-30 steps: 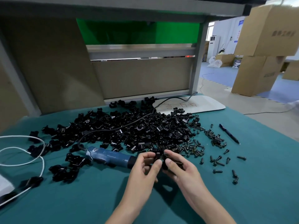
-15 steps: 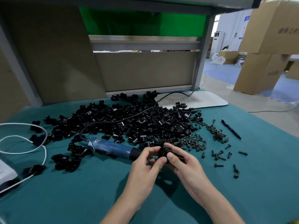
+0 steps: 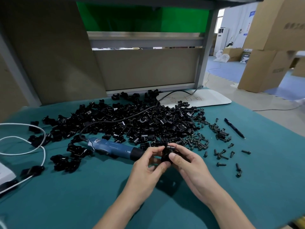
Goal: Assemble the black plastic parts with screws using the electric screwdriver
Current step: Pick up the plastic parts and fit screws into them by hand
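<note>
My left hand (image 3: 148,164) and my right hand (image 3: 189,164) meet above the green mat and pinch small black plastic parts (image 3: 167,154) between thumbs and fingertips. A big heap of the same black parts (image 3: 140,123) covers the mat behind my hands. The blue electric screwdriver (image 3: 113,148) lies on its side just left of my left hand, its black tip hidden behind my fingers. Loose black screws (image 3: 221,154) lie scattered to the right of my right hand.
A black pen (image 3: 234,128) lies at the far right of the green mat (image 3: 82,195). White cables (image 3: 24,141) loop at the left edge. A white board (image 3: 203,100) lies beyond the heap. Cardboard boxes (image 3: 270,47) stand on the floor at the right.
My hands have stayed together on the black parts, turning them slightly between the fingertips. The camera has tilted a little, so the scene sits higher in view.
</note>
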`<control>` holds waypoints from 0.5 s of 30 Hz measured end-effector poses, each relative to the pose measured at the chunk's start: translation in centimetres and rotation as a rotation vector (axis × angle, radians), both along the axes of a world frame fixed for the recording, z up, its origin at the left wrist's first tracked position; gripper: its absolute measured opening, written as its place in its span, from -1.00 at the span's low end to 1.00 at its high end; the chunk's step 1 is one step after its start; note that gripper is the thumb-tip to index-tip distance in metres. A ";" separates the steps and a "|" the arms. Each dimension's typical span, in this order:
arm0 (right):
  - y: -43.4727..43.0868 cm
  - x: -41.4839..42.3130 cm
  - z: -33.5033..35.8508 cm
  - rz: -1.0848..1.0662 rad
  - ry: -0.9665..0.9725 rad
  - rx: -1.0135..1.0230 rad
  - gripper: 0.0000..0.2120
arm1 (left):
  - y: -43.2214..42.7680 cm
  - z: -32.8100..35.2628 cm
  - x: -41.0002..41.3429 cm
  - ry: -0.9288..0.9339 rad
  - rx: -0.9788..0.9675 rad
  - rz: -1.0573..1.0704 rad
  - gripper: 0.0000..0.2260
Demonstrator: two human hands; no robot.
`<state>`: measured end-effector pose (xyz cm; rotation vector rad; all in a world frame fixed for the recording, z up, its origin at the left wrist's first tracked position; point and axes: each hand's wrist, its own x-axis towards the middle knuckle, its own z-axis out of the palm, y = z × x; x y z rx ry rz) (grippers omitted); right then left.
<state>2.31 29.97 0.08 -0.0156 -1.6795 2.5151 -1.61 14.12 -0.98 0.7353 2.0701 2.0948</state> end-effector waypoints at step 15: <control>-0.2 0.2 -0.3 0.003 0.004 0.107 -0.51 | 0.4 -0.6 0.1 0.028 -0.025 -0.030 -0.70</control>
